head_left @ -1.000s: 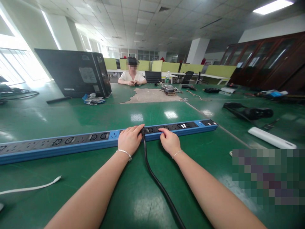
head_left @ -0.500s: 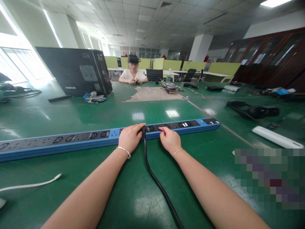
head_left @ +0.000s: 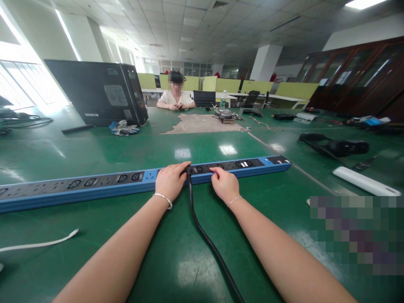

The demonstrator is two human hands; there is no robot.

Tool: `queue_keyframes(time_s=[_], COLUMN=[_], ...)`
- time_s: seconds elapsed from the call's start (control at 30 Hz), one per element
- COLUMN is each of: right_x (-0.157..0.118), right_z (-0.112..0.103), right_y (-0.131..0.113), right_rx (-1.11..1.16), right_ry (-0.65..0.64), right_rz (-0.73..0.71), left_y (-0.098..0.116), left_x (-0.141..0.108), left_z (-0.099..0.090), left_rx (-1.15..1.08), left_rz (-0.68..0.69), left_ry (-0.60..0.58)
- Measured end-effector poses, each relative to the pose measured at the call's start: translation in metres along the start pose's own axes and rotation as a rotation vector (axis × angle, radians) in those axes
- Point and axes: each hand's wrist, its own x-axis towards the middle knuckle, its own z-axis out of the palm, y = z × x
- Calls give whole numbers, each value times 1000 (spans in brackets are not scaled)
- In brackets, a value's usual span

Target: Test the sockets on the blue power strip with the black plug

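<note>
Strip: blue-and-black power distribution strip [head_left: 259,170], lying lengthwise across the tabletop in front of the wearer, socket face up.
Plug: black cord plug [head_left: 189,170] at the strip's sockets, black power cord [head_left: 208,242] trailing toward the wearer; seating depth hidden.
Left hand: [head_left: 170,183] laid over the strip, thumb and index finger spread at the plug; whether they pinch it, cannot tell.
Right hand: [head_left: 225,187] loosely curled, index finger extended onto the strip's face; no separate object visible in it, thumb contact unclear.
Handling: best, I judge, to brace the strip with one hand, work the plug by its body rather than its cord, and keep force square to the socket. Slack in the cord should spare it a sideways tug.
Surface: glossy green tabletop [head_left: 164,269], likely slippery under the strip (bare tan patch [head_left: 202,124] farther off, ragged-edged).
Nearby: white cable [head_left: 47,245] at left; black computer tower [head_left: 94,94] beyond the strip, work gloves [head_left: 123,128] beside it.
Room: seated person [head_left: 175,100] across the table; yellow-green partitions [head_left: 227,87] behind, dark wood cabinet [head_left: 356,80] at right.
</note>
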Motion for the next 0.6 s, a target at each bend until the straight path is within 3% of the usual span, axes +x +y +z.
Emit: queue_keyframes(time_s=[0.47,0.6], right_x=[1,2], right_z=[2,1], right_y=[1,2], right_rx=[11,0], right_ry=[-2,69], right_rz=[-15,-67], left_y=[-1,0], left_x=[1,0], left_z=[0,-2], left_rx=[-13,-1], left_rz=[25,4], left_ry=[1,-18])
